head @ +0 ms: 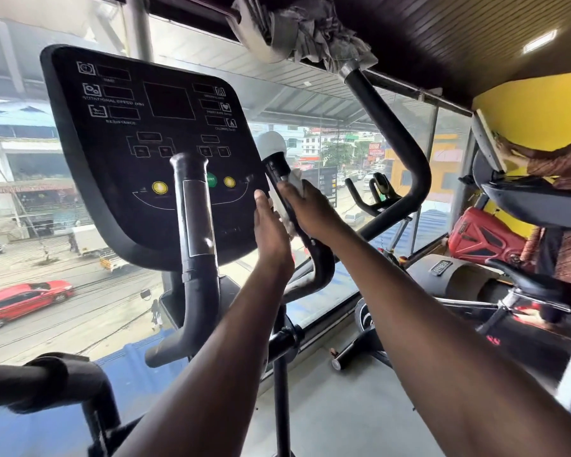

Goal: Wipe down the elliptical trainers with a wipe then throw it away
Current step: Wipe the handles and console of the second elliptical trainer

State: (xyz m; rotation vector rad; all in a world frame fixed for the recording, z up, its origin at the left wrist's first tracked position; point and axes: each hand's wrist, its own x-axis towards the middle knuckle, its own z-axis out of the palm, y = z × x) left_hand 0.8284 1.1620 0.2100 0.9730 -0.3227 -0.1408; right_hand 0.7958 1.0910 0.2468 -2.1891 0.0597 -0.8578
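Two hands are busy on one bar. A white wipe is squashed against the right handlebar of the elliptical trainer. The right hand curls round the bar with the wipe under its fingers, so only a bit of white peeks out above the knuckles and a bit more below the palm. The left hand is just beside it, on the other side of the bar. Its fingers are straight and flat, and they look like they press on the bar or the wipe, but I cannot tell which.

Above the right hand the bar ends in a round grey cap. Below the hands the bar bends down and away. Just to the left of the left hand is the big black console with yellow buttons. A bit further left stands the left handlebar, with a shiny band on it.

I think the wiping step is going on now, and this bar is only partly done. Next the right hand should slide the wipe along the bar, up to the cap and down to the bend, while squeezing so it rubs all round. The console and the other bar likely need wiping too. Throwing the wipe away comes last, and I see no bin.
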